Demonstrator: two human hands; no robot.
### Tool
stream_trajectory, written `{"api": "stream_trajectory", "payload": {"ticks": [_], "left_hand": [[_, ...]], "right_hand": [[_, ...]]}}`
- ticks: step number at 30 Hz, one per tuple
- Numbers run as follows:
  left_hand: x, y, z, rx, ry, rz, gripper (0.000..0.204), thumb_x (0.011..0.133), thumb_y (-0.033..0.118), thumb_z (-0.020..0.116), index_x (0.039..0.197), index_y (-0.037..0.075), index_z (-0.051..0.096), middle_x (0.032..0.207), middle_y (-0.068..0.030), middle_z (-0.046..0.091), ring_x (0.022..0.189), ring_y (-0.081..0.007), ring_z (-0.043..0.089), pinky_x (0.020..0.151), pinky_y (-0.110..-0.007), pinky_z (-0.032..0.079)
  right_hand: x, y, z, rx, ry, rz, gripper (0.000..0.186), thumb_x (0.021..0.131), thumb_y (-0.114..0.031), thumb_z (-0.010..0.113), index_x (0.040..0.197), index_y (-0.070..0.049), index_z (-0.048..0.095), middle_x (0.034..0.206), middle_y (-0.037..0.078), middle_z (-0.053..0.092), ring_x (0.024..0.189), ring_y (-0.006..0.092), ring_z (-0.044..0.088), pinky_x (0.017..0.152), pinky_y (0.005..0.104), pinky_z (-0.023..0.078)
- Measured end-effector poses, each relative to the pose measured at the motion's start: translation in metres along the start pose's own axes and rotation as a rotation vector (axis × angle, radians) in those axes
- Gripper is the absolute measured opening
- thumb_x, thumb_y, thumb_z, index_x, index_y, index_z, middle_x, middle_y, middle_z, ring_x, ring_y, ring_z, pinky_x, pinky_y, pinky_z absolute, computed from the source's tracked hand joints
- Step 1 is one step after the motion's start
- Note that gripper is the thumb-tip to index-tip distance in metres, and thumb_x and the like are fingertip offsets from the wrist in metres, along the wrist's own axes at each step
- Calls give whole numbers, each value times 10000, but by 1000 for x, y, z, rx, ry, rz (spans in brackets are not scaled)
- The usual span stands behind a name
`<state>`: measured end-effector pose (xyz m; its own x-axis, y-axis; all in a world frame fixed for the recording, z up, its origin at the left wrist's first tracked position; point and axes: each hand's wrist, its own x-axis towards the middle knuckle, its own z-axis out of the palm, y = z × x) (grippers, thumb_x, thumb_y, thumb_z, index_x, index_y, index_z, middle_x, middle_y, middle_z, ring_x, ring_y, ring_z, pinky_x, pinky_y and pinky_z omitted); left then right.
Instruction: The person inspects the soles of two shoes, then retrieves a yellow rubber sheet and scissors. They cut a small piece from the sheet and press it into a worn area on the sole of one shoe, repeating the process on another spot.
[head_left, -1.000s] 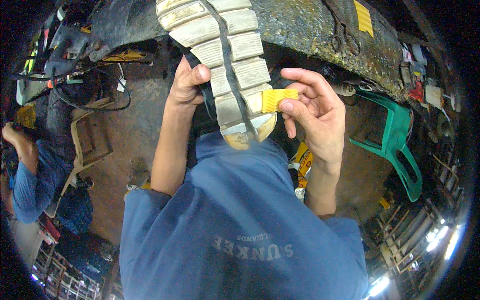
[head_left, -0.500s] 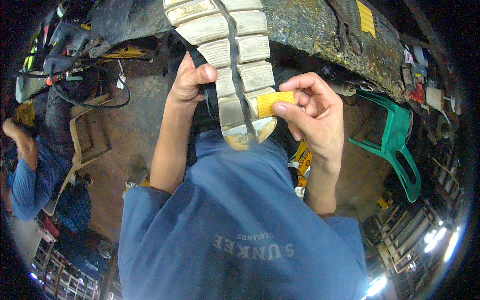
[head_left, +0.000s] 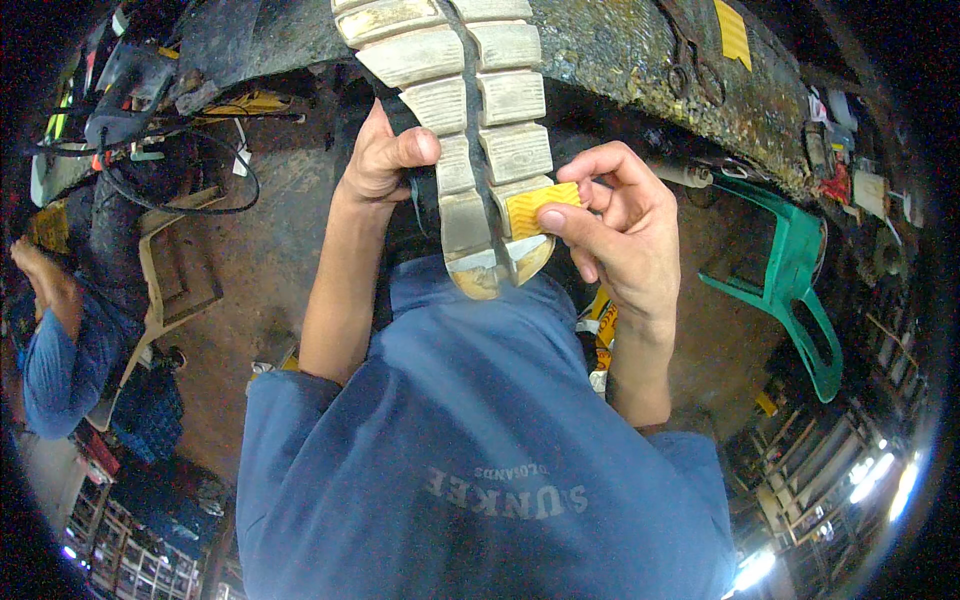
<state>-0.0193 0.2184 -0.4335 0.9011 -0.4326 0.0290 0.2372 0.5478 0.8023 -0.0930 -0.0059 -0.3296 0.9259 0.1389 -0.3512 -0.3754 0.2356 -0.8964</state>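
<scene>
A shoe [head_left: 512, 97] is turned with its worn off-white sole up, its blocks split by a dark lengthwise groove. The heel end points toward me and shows yellowed, worn patches. My left hand [head_left: 385, 165] grips the shoe from the left side, thumb at the sole's edge and the other fingers hidden beneath. Between thumb and fingertips, my right hand [head_left: 620, 215] pinches a small yellow rubber piece [head_left: 530, 212] with a zigzag pattern. This piece lies against the right side of the sole, just above the heel's end.
Ahead is a rough, crusted workbench [head_left: 600, 60] with scissors [head_left: 684, 65] and a yellow strip [head_left: 733, 37] on it. A green plastic chair [head_left: 785, 285] stands at right, a beige chair [head_left: 150, 280] at left. Another person's arm [head_left: 50, 285] shows at far left, near a looped black cable [head_left: 190, 205].
My right hand has shifted slightly left, bringing the yellow piece a little farther over the sole. The shoe has moved slightly right; my left hand keeps its grip.
</scene>
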Motion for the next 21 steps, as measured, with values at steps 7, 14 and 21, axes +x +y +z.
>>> {"api": "stream_trajectory", "payload": {"ticks": [7, 14, 21], "left_hand": [[-1, 0, 4, 23, 20, 9, 1108, 706, 558, 873, 1510, -46, 408, 1442, -279, 555, 1280, -353, 619, 1074, -470, 525], [-4, 1, 6, -51, 40, 4, 1110, 677, 448, 947, 1518, -14, 389, 1418, -166, 583, 1290, -298, 595, 1095, -434, 479], [-8, 6, 14, 34, 118, -17, 1158, 652, 573, 922, 1505, -26, 416, 1425, -175, 589, 1286, -313, 608, 1098, -457, 492]], "right_hand": [[-1, 0, 2, 26, 4, 12, 309, 843, 92, 763, 1078, 11, 580, 887, 146, 728, 476, 15, 493, 381, 164, 341], [-4, -1, 1, -87, 11, -19, 316, 833, 111, 766, 1067, 7, 581, 893, 145, 729, 490, 7, 504, 386, 164, 343], [-3, -2, -1, 3, 0, 26, 414, 820, 61, 823, 1144, -12, 576, 935, 96, 725, 629, 52, 621, 484, 174, 471]]}}
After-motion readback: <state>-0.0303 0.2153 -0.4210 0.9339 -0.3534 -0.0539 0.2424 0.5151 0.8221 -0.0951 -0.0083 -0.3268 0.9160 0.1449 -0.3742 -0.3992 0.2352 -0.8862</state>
